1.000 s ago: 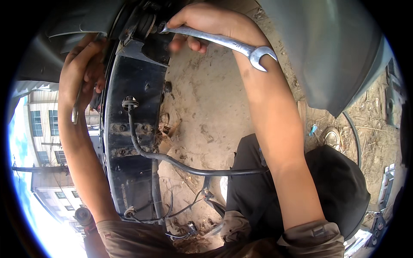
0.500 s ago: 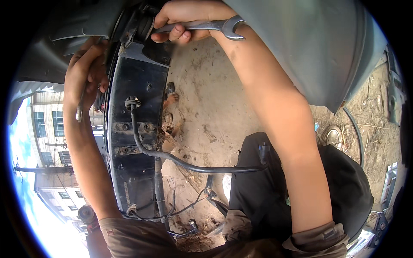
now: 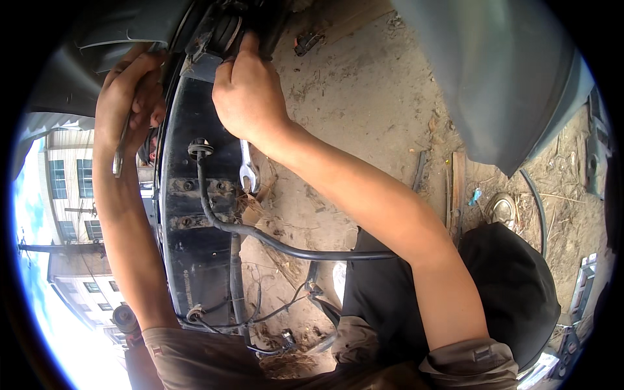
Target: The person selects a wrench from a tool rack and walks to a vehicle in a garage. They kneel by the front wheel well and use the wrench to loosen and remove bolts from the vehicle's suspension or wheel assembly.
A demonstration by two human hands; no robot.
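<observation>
Two tools in play around the upper end of this black metal rail (image 3: 195, 120). Best bet: get the open-end wrench (image 3: 247, 172) sitting square, pull smoothly, mind the knuckles near that bracket (image 3: 203, 67). The right hand (image 3: 250, 97) looks curled around it, index stretched up by the round rubber mount (image 3: 226, 31), far-side fingers hidden; the wrench's open end hangs along the rail's right edge. The left hand (image 3: 135, 88) grips a slim metal tool (image 3: 118, 161) beside the left edge.

Right hand (image 3: 250, 97): gripping open-ended wrench (image 3: 245, 156), at upper right edge of black beam (image 3: 200, 260)
Left hand (image 3: 133, 91): holding slim metal tool (image 3: 118, 160), left of beam
Black cable (image 3: 292, 250): bends rightward from beam
</observation>
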